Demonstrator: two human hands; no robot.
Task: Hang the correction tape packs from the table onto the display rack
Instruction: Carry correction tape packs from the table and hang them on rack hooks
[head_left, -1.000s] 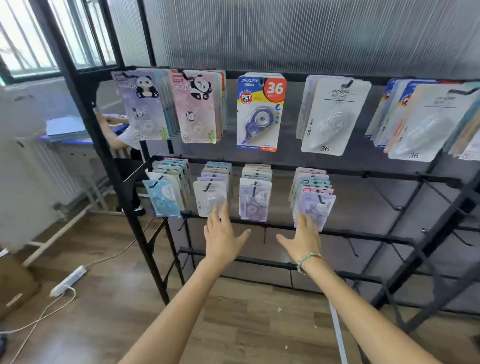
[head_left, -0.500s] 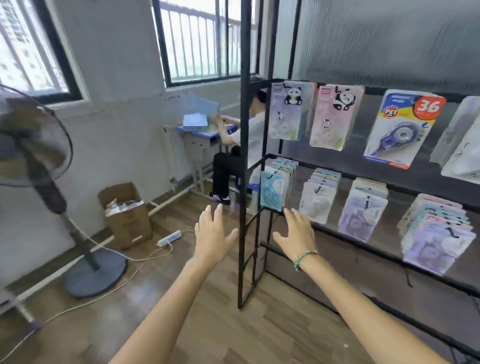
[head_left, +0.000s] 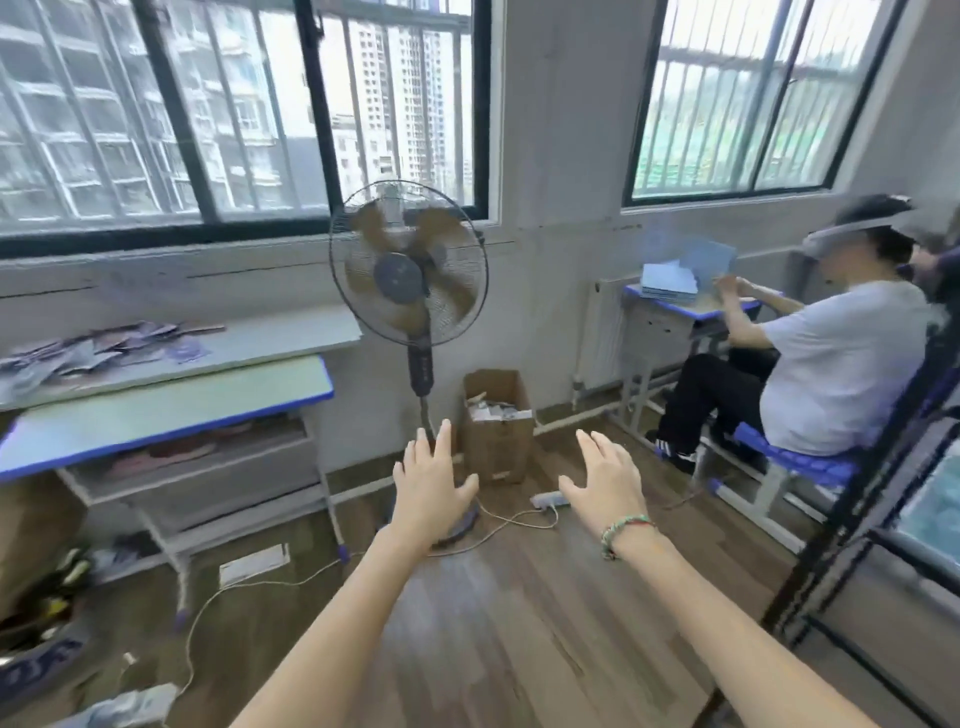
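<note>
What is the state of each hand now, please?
Left hand: open, fingers spread, holding nothing.
Right hand: open, fingers spread, holding nothing.

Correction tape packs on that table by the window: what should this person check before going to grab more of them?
1. Left hand free: ok, fingers straight, holding nothing.
2. Right hand free: ok, fingers spread, holding nothing.
3. Packs left to fetch: ok, a blurred heap of packs lies on the table at the left.
4. Path to the table: not ok, a standing fan and a power cord on the floor lie just ahead.
5. Which pack design to take: cannot tell, the heap is too blurred.
6. Display rack within reach: not ok, only its frame shows at the far right.
</note>
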